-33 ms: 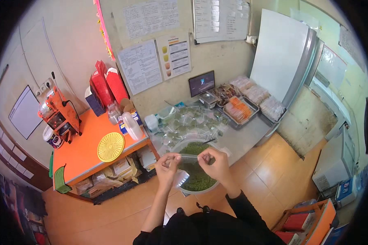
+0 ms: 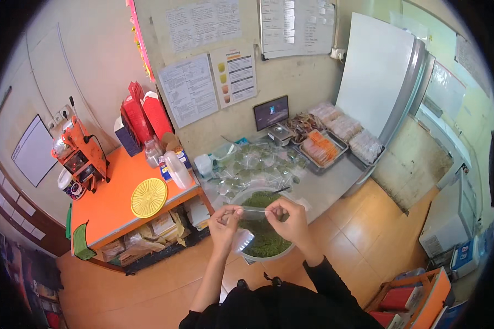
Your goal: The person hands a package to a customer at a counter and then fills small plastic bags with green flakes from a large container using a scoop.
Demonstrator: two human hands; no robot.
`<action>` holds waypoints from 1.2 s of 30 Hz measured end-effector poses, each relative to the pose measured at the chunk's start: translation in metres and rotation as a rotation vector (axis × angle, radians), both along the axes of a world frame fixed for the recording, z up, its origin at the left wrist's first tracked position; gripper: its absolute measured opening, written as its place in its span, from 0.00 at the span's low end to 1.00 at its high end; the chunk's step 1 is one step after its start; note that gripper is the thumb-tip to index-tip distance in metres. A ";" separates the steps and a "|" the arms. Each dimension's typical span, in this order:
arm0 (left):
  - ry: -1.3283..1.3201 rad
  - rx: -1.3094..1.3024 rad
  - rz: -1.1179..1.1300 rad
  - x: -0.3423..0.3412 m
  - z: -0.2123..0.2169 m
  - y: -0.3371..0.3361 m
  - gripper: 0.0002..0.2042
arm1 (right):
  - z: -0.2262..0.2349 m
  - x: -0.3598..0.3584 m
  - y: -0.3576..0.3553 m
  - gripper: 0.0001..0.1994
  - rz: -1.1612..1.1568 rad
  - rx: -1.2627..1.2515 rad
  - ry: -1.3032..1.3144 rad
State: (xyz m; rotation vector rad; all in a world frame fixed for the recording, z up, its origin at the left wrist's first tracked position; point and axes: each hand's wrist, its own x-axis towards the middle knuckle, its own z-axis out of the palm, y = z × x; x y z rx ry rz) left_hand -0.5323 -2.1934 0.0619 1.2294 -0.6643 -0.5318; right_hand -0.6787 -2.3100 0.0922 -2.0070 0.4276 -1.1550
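Bag [image 2: 254, 209], taut over the bowl [image 2: 248, 194], is pinched by the left hand [image 2: 224, 226] and right hand [image 2: 288, 220] at opposite ends; handling its edge seems the step, next calling for a steady pinch.

The bare left hand [image 2: 223, 226] and the bare right hand [image 2: 292, 220] are raised before the black-clothed torso [image 2: 280, 310], near each other but apart. Each pinches at the fingertips, fingers bent. The slim bare left forearm [image 2: 209, 277] rises steeply; the black-sleeved right forearm [image 2: 329, 282] slants inward, wrist uncovered.
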 end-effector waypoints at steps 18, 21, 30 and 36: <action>0.593 -0.330 0.039 0.004 -0.001 -0.023 0.11 | -0.012 0.018 0.017 0.17 0.179 0.237 0.215; 0.624 -0.356 0.068 0.000 -0.001 -0.032 0.13 | -0.011 0.018 0.020 0.09 0.049 0.169 0.179; 0.608 -0.344 0.182 0.016 0.003 -0.037 0.14 | 0.007 0.028 0.016 0.03 -0.225 -0.298 -0.133; -0.113 0.136 -0.127 0.002 0.028 -0.031 0.07 | 0.015 0.007 -0.008 0.07 -0.228 -0.186 0.151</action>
